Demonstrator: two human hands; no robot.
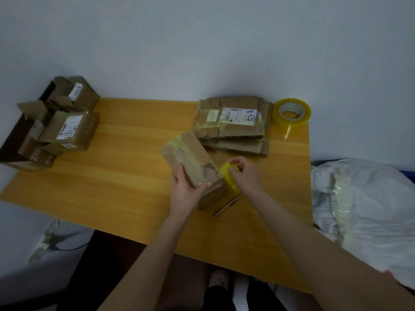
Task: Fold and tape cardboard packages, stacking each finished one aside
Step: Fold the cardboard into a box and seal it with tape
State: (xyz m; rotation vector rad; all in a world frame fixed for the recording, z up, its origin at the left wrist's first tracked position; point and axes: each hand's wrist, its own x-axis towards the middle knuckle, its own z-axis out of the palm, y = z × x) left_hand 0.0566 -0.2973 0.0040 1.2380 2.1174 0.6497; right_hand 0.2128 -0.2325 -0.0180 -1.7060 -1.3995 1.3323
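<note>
A cardboard box (190,156) was held near the middle of the wooden surface (123,176), tilted with its near end lowest. It was gripped at that near end by the left hand (186,189), the thumb laid across the top face and the fingers wrapped round the side. A piece of yellow tape (231,182) at the box's near right corner was pinched by the curled fingers of the right hand (244,173). A stack of flattened cardboard (233,124) was seen just behind the box, with a tape roll (292,112) just beside it at the far right corner. Taped boxes (69,129) were piled at the far left edge. A white plastic bag (363,209) lay off the right side.
</note>
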